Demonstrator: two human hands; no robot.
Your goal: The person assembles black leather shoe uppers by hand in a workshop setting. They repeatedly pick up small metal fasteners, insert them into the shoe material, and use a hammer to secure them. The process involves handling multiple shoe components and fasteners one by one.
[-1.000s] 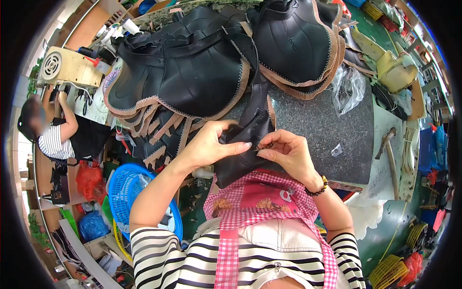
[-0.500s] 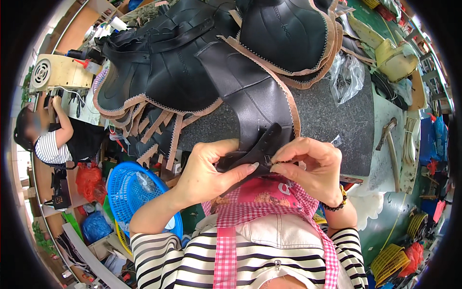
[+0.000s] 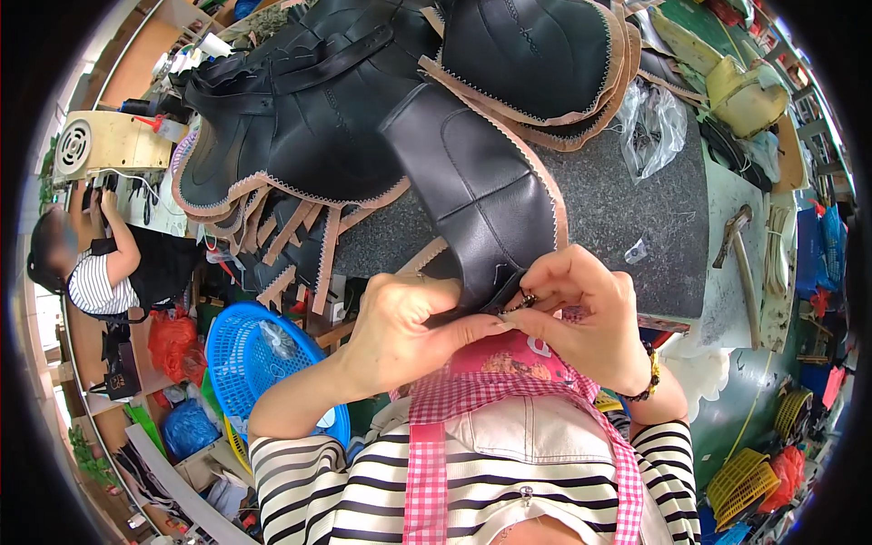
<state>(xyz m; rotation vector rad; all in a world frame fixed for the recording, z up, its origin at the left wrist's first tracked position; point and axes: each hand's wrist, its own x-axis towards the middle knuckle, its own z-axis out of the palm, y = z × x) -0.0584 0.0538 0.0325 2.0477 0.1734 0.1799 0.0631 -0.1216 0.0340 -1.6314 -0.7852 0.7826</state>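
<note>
Two hands point(image 3: 391, 331) point(image 3: 586, 318) gripping black leather point(image 3: 495, 204), speckled grey worktop point(image 3: 627, 213), green floor point(image 3: 727, 418)

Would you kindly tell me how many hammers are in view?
1: a wooden-handled hammer on the pale tabletop, to the right of the dark slab and the right hand. Others may be hidden under the piled black leather pieces.

The leather piece point(image 3: 486, 182) is black (tan-edged) — the apron point(image 3: 481, 386) pink check, the basket point(image 3: 238, 359) blue.

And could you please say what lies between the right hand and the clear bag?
The head view shows the dark slab, with a small scrap, between the right hand and the bag.
</note>
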